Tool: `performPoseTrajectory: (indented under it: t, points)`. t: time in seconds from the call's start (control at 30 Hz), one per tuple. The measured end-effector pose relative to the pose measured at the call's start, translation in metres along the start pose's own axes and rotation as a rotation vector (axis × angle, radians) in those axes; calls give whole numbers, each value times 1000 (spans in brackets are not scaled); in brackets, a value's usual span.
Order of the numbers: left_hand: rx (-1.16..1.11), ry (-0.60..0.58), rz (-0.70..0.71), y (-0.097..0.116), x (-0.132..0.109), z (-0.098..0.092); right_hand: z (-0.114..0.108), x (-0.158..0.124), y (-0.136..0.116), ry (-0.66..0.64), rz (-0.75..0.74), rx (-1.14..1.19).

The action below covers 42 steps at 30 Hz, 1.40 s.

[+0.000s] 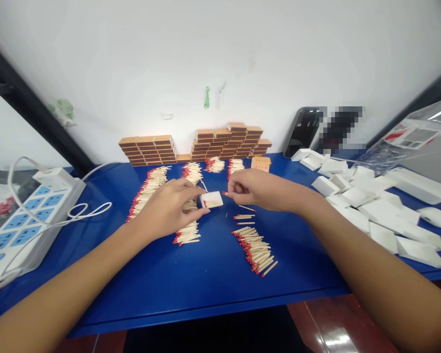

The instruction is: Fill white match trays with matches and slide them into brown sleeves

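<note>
My left hand (174, 203) grips a small white matchbox tray (213, 199) between thumb and fingers, its open side up; a few matches lie inside. Just right of the tray, my right hand (247, 188) is closed in a pinch on a match, whose red head (224, 193) points toward the tray. Rows of loose red-tipped matches (188, 230) lie under and beside my left hand. Nearer the front edge, below my right hand, is another row of matches (255, 249), with a few single ones (245, 216) above it.
Stacked brown matchboxes (227, 142) line the wall. White empty trays (375, 196) are heaped at the right, beside a white mouse (437, 217). A phone (303, 130) leans on the wall. A power strip (29, 220) with cables sits at the left of the blue table (205, 289).
</note>
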<state>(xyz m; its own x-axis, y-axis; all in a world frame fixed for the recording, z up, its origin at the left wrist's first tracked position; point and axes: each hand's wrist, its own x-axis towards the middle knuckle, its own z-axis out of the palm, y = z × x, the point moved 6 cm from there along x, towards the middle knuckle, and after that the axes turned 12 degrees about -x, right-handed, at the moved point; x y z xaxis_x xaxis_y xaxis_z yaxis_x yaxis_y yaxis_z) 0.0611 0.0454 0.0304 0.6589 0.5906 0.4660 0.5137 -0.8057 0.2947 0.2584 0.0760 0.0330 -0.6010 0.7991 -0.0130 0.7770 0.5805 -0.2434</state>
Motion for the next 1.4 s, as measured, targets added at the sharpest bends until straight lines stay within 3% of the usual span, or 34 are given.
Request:
performPoseTrajectory:
  t: [0.23,0.43,0.63,0.7,0.77,0.87,1.0,1.4]
  points:
    - [-124,-2,-48,4,-1,0,3,4,-31,151,-134,17]
    - [-139,14,-31,6,1,-2,11,6,-40,162,-144,-49]
    - [-91,43,-56,1,-1,-3,-18,-3,-26,199,-98,-126]
    - [-68,67,-62,-1,-1,-4,-25,-8,-11,126,4,-184]
    - [-53,72,-61,-2,-2,-4,-23,-13,3,-36,90,-196]
    - [-42,54,-68,-3,-2,-3,-16,-18,10,-180,102,-172]
    - [-44,44,-53,-3,-1,-2,-7,-18,1,-228,16,-126]
    - [-27,34,-29,-1,-2,-2,1,-19,-1,-328,60,-135]
